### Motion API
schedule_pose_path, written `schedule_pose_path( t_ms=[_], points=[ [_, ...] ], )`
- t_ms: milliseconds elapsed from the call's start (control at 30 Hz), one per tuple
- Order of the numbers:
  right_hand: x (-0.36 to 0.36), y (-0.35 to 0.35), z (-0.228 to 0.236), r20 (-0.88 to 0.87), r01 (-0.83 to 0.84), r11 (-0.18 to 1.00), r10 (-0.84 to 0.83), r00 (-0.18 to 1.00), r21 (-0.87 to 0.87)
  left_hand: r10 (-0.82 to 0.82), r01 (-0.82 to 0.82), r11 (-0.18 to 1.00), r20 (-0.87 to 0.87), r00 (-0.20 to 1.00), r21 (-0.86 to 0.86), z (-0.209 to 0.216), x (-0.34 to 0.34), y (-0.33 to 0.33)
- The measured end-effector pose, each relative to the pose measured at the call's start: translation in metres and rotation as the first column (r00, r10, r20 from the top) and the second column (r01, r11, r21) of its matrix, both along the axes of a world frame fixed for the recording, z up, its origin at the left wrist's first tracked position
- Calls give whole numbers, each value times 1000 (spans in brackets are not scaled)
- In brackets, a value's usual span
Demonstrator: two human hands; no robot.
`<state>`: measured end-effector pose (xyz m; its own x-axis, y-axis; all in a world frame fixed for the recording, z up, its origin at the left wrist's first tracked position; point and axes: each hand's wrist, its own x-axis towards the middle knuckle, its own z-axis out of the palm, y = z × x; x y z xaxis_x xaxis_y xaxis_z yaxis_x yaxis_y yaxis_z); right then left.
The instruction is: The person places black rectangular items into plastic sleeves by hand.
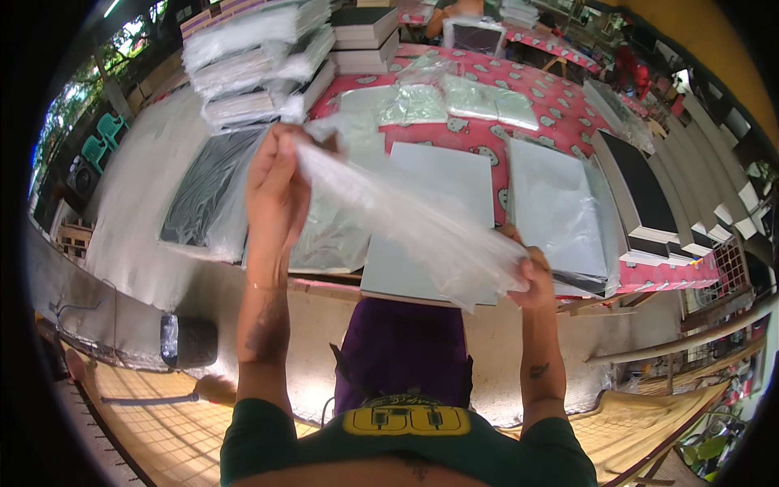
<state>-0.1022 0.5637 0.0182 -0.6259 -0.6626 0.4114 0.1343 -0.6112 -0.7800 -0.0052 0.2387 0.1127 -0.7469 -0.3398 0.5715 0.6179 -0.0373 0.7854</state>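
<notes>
A clear plastic bag (414, 215) is stretched slantwise in the air between my hands, blurred by motion. My left hand (280, 178) grips its upper left end, fingers closed. At the lower right end, my right hand (529, 272) pinches the other side of it. Below the bag, at the table's near edge, lies a flat light-grey board (442, 166), partly covered by the plastic. Right of it sits a white stack (552, 207) wrapped in clear plastic. To the left of my left hand lies a black, plastic-wrapped flat item (207, 191).
The pink patterned tablecloth (560, 85) carries several folded clear packets (491, 104) farther back. Plastic-wrapped piles (260, 61) and dark-topped thick blocks (365, 36) rise at the back left. Rows of black-topped blocks (637, 183) stand at the right. Another person (454, 16) sits beyond the table.
</notes>
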Motion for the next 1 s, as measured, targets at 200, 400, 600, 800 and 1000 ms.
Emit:
schedule_pose_path(
  t_ms=[200,400,600,800,1000],
  points=[
    [-38,36,7,104,129,989,-122,987,-65,-532,768,362,559,636,-529,-29,19,48],
    [-15,7,30,-287,-73,537,555,781,840,-353,332,911,50,934,244,-6,29,5],
    [-32,33,8,339,277,950,-216,916,-144,-164,464,874,811,562,-145,-40,36,59],
    [7,12,-16,223,-280,959,267,937,30,-328,117,885,426,843,450,-9,32,33],
    [-2,23,9,-481,655,667,-470,740,355,-239,552,825,814,530,-118,-82,43,48]
  ],
)
